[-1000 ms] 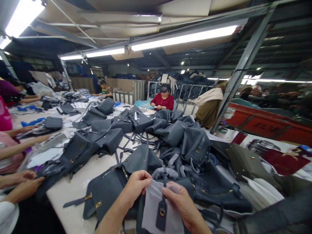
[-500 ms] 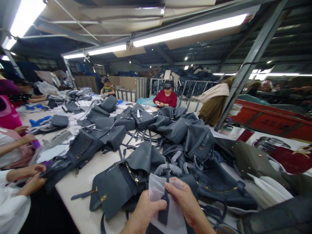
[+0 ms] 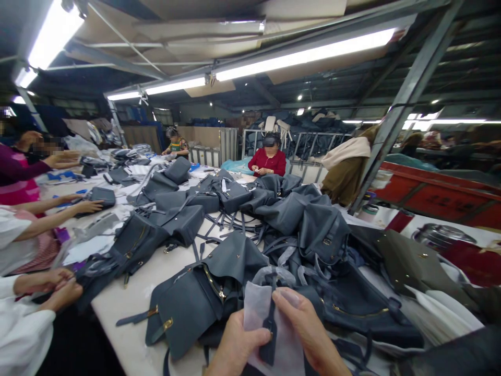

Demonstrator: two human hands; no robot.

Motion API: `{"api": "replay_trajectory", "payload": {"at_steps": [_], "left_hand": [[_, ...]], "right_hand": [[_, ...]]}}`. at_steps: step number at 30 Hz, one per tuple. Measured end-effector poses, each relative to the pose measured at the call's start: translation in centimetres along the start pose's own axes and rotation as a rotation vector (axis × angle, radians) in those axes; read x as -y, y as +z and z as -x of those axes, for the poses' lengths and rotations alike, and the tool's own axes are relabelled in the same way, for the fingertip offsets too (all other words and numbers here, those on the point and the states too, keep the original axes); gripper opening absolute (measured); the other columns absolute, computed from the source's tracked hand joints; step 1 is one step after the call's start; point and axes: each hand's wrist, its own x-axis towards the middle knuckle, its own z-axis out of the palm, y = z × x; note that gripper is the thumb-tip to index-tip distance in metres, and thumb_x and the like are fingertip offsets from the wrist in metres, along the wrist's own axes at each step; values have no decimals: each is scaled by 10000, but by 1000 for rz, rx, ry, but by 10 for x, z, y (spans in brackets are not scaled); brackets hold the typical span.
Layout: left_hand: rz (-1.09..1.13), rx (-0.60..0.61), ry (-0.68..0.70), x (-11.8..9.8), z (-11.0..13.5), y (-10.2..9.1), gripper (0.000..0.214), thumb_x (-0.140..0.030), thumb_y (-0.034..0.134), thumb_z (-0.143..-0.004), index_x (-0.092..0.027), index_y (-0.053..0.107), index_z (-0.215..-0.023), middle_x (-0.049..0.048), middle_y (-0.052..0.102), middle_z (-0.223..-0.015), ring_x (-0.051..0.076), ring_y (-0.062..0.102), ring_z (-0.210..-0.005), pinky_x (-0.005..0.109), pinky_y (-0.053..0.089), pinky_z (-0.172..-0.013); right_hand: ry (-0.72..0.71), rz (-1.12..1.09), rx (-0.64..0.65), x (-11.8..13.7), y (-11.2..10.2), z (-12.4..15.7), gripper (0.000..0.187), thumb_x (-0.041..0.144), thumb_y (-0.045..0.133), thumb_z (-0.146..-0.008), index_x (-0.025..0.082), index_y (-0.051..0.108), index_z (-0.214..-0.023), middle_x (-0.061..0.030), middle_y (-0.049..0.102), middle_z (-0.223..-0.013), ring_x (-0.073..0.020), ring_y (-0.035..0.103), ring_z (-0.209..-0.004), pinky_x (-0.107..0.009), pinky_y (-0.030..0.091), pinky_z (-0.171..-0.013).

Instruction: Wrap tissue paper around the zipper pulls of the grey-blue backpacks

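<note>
At the lower middle, my left hand (image 3: pixel 241 342) pinches a dark blue-grey strap (image 3: pixel 268 351) and a translucent white wrapping sheet (image 3: pixel 253 303), its thumb lying on the strap. From the other side my right hand (image 3: pixel 305 326) grips the same strap and sheet higher up, thumb near the strap's upper part. The sheet lies behind the strap. A band of clear wrap (image 3: pixel 276 271) curves just beyond my hands. To the left, a dark backpack (image 3: pixel 188 308) with gold fittings lies on the table, and another dark bag (image 3: pixel 356 303) with a gold zip rests to the right.
More dark bags (image 3: pixel 289 211) and loose straps are heaped across the pale table (image 3: pixel 117 318). Co-workers' hands (image 3: pixel 52 287) work along the left edge. Olive bags (image 3: pixel 415 256) and a slanted metal post (image 3: pixel 407 104) stand right. A person in red (image 3: pixel 267 162) sits opposite.
My hands keep hold of the strap and sheet with little shift. At left, a co-worker's hands have reached onto a small dark bag. The view has swung slightly.
</note>
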Motion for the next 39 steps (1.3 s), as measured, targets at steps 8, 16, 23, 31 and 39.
{"api": "replay_trajectory", "payload": {"at_steps": [8,16,23,31,39], "left_hand": [[-44,-46,-4,0,-6,1,228,-273,784,-542,-90,705,-653,34,643,-597,162,560,-566,273,430,-578],[198,246,-92,-17,14,-11,412,-481,723,-683,-115,723,-873,93,722,-793,235,659,-755,320,482,-732],[271,460,-229,-13,-3,-32,339,-354,703,-700,-68,732,-880,139,734,-834,207,678,-730,299,489,-736],[0,226,-171,-15,-13,14,307,-357,791,-562,-127,588,-548,8,575,-541,100,494,-453,254,457,-512],[119,79,-133,-13,-11,42,303,-371,772,-554,-136,611,-656,22,614,-615,135,548,-548,266,466,-555]], "right_hand": [[-6,66,-25,9,0,-8,365,534,749,-636,184,650,-669,17,614,-603,-156,522,-571,-271,405,-554],[72,-19,-21,17,0,-7,366,464,801,-580,171,657,-745,28,623,-569,-130,518,-522,-245,367,-521],[128,-54,38,16,-4,-3,327,424,804,-600,164,637,-706,28,616,-579,-103,499,-522,-225,366,-530],[78,48,14,13,-5,-3,309,385,803,-574,162,592,-609,53,525,-502,-84,410,-477,-221,298,-482],[117,-406,-40,8,-29,29,518,589,736,-674,191,676,-998,-22,700,-734,-148,586,-578,-253,449,-544]]}}
